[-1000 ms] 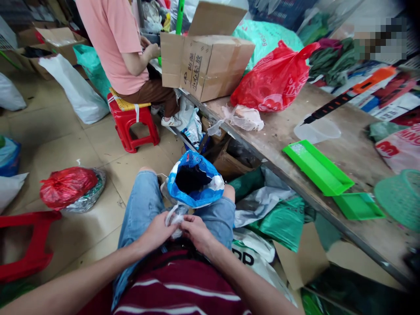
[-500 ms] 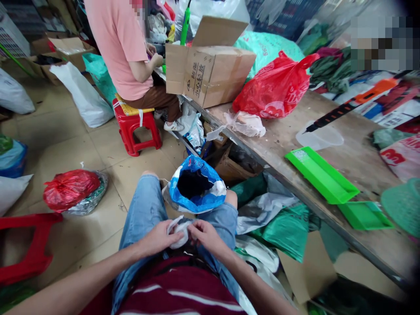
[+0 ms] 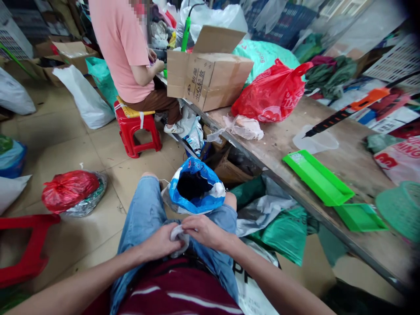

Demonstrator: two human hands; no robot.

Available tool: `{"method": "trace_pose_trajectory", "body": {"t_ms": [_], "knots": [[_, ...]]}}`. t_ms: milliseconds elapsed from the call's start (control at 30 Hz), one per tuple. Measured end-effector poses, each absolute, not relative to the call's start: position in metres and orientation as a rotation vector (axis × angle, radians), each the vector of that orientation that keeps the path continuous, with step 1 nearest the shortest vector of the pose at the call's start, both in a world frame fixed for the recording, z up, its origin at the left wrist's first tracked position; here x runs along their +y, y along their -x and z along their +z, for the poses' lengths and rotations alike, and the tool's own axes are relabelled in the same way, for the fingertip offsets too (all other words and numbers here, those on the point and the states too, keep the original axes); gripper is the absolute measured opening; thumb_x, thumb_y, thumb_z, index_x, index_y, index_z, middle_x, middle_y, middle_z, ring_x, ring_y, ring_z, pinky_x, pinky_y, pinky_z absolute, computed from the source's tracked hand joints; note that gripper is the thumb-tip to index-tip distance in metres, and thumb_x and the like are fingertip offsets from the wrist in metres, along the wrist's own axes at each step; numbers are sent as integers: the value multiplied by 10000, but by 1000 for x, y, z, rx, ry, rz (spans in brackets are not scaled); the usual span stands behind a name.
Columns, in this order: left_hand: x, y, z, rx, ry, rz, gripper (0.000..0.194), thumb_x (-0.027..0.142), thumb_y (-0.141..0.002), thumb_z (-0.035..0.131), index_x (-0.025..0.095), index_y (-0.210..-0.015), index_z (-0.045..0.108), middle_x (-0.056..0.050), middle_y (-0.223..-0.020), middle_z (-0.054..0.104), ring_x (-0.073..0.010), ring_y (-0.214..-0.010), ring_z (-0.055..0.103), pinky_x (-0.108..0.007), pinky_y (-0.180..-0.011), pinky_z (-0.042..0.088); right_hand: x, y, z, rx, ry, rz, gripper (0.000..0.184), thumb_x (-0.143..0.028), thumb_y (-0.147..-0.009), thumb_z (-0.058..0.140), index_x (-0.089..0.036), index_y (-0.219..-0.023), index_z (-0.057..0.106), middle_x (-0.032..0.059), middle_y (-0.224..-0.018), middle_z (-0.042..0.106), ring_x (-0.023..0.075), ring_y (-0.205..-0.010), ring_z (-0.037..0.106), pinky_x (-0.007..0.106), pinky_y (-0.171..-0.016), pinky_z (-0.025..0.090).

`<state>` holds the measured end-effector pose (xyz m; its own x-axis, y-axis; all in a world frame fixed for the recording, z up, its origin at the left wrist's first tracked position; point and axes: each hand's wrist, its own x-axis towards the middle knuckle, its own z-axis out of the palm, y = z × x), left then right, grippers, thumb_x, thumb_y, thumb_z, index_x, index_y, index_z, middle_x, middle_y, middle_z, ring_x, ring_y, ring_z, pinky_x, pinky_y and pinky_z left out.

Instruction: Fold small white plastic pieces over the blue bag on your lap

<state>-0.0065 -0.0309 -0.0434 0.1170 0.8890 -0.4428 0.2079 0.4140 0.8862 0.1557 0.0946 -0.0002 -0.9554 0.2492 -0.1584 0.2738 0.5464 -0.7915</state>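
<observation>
Just above my lap, a whitish, translucent loop of thin plastic (image 3: pixel 177 234) is held between my hands; whether it is a strip or a rolled-up bag I cannot tell. My left hand (image 3: pixel 161 241) is closed around its left side, thumb hidden. From the right, my right hand (image 3: pixel 204 231) pinches at the loop's upper edge, its fingertips pressed together. Beyond the hands, an open blue and white sack (image 3: pixel 215 201) with dark contents stands between my knees.
On the right, a wooden table (image 3: pixel 278 144) carries a cardboard box (image 3: pixel 226 78), a red bag (image 3: pixel 269 94), green trays (image 3: pixel 318 177) and a hanging black-and-orange tool (image 3: pixel 348 109). A person in pink (image 3: pixel 120 48) sits ahead on a red stool (image 3: pixel 139 135). Bags lie on the floor.
My right hand has risen and turned over the plastic loop, pinching its upper edge. The loose end that stuck up by my left hand no longer shows. The view has shifted slightly.
</observation>
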Motion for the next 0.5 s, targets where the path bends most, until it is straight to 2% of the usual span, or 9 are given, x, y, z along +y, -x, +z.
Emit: {"method": "trace_pose_trajectory", "body": {"t_ms": [67, 200, 333, 400, 500], "knots": [[-31, 7, -41, 1406, -1061, 671, 261, 265, -750, 574, 150, -980, 615, -41, -920, 666, -195, -834, 605, -297, -744, 449, 96, -152, 5, 2745, -545, -1441, 286, -216, -961, 484, -200, -1027, 761, 79, -975, 744, 205, -915, 688, 318, -816, 533], [-28, 10, -29, 1334, -997, 697, 357, 406, -825, 598, 134, -1054, 626, -49, -964, 674, -196, -845, 584, -288, -733, 432, 101, -147, 49, 2851, -797, -1345, 246, -184, -915, 536, -211, -989, 769, 51, -976, 751, 177, -884, 689, 276, -783, 519], [-21, 16, -16, 1287, -1034, 761, 462, 541, -867, 578, 142, -1091, 642, -49, -997, 682, -197, -858, 586, -276, -741, 425, 106, -140, 99, 2947, -835, -1223, 229, -168, -882, 555, -216, -944, 770, 37, -908, 745, 166, -836, 678, 264, -733, 503], [-17, 20, -10, 1294, -1132, 764, 492, 591, -854, 590, 161, -1083, 659, -39, -974, 684, -197, -847, 584, -272, -738, 425, 106, -136, 116, 2974, -823, -1193, 229, -155, -868, 562, -221, -932, 772, 26, -890, 748, 158, -813, 679, 256, -723, 500], [-12, 26, 3, 1325, -1249, 779, 515, 601, -790, 671, 181, -1087, 685, -48, -993, 684, -225, -890, 587, -289, -802, 436, 104, -128, 134, 3001, -799, -1182, 285, -125, -836, 574, -231, -1018, 766, 15, -941, 765, 155, -819, 691, 250, -742, 507]]}}
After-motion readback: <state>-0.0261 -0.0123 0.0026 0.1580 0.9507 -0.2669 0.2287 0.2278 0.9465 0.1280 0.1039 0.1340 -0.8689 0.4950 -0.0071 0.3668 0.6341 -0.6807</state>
